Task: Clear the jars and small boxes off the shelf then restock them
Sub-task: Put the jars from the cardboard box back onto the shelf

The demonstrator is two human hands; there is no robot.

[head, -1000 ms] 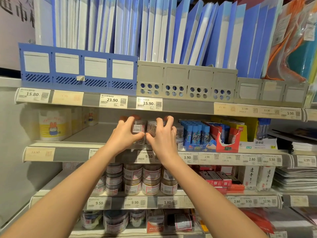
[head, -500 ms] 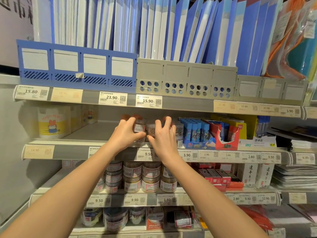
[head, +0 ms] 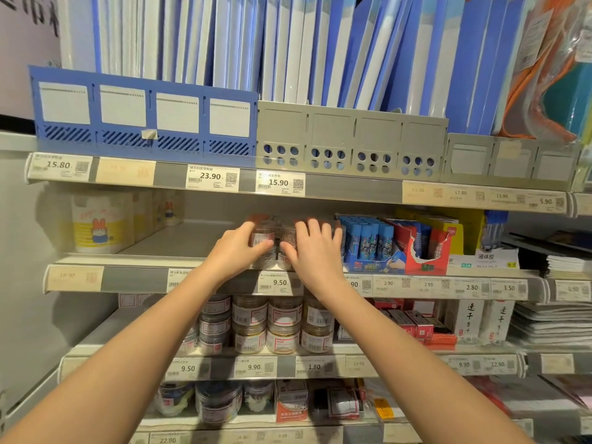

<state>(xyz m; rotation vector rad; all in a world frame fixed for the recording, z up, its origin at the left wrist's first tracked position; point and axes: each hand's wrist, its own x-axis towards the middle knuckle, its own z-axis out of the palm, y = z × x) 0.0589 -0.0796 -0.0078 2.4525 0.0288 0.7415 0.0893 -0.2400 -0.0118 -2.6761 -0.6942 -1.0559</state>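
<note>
A person's two bare arms are reaching up to the middle shelf [head: 134,278] of a stationery display. The left hand [head: 237,248] is gripping a clear jar [head: 263,238] standing at the shelf's front edge, with fingers curling round its left side and the thumb lying across its label. Just beside it, the right hand [head: 315,251] is closing over a second jar [head: 287,240], with fingers curving over the top and the thumb pressing against the front. The two jars are standing touching each other, directly above a price tag reading 9.50 [head: 277,282] on the front edge; motion blur is hiding their contents. A blue box of glue sticks [head: 368,241] is sitting immediately to the right of the right hand, with a torn red carton [head: 426,248] next to it. Packs printed with a rabbit [head: 96,225] are standing at the shelf's left end, well apart from the hands. On the shelf below, stacked jars [head: 266,325] are lining the front edge in two tiers. On the shelf above, a blue file holder [head: 144,116] and a grey file holder [head: 352,139] are standing side by side in front of upright blue folders [head: 288,43].
</note>
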